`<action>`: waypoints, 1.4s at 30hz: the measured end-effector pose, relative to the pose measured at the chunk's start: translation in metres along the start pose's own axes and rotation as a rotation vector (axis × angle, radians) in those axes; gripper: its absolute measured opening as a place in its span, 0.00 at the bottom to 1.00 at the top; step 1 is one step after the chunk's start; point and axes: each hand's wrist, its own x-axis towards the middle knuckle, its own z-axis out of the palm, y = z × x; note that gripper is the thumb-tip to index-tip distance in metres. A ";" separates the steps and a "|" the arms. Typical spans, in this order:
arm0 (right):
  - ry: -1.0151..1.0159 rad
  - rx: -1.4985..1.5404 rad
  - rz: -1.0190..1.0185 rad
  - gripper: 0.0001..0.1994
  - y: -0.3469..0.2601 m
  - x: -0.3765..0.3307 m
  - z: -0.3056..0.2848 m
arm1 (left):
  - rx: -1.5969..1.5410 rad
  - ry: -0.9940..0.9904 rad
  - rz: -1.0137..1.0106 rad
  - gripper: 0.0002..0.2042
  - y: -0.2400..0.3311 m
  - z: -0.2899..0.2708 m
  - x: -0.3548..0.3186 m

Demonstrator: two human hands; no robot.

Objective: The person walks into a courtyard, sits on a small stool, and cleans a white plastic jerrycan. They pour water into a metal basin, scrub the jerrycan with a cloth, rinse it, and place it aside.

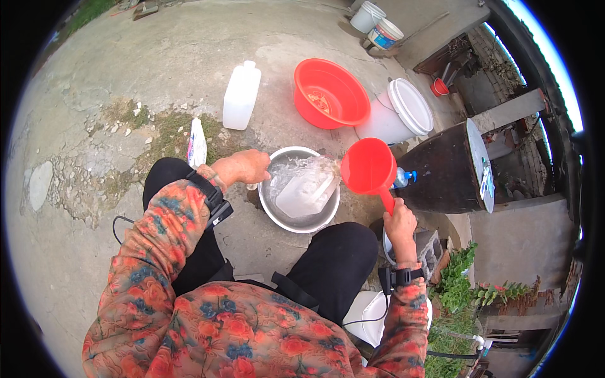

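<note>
Right fingers (pixel 396 217) are gripping a ladle (pixel 368 162), pouring water (pixel 328 166) over a container (pixel 302 197) in a basin (pixel 292 222); left fingers (pixel 259 169) are curling nearby, grip undetermined.

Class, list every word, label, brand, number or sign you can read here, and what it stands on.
No text is readable.
Blue-and-white label on the far white bucket: too small to read.
Coloured print on the white package at left: too small and blurred to read.
</note>
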 end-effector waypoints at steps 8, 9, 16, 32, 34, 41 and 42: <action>0.046 -0.105 -0.061 0.19 -0.004 0.001 0.007 | 0.028 -0.014 -0.011 0.18 -0.004 0.004 0.006; 0.059 -0.101 -0.068 0.19 -0.004 0.001 0.009 | 0.026 -0.015 -0.008 0.18 -0.003 0.003 0.006; 0.117 -0.172 -0.138 0.22 -0.006 -0.004 0.012 | 0.007 -0.025 -0.012 0.19 -0.002 0.001 0.003; 0.059 0.190 0.261 0.20 0.033 -0.068 0.025 | 0.025 -0.021 -0.027 0.18 -0.006 0.006 0.010; 0.050 0.260 0.354 0.19 0.053 -0.091 0.030 | 0.021 -0.021 -0.042 0.18 -0.008 0.007 0.010; 0.080 0.463 0.751 0.16 0.141 -0.215 0.047 | 0.041 -0.011 -0.042 0.18 -0.011 0.009 0.011; 0.133 0.453 0.806 0.15 0.152 -0.236 0.051 | 0.056 -0.008 -0.033 0.18 -0.012 0.010 0.012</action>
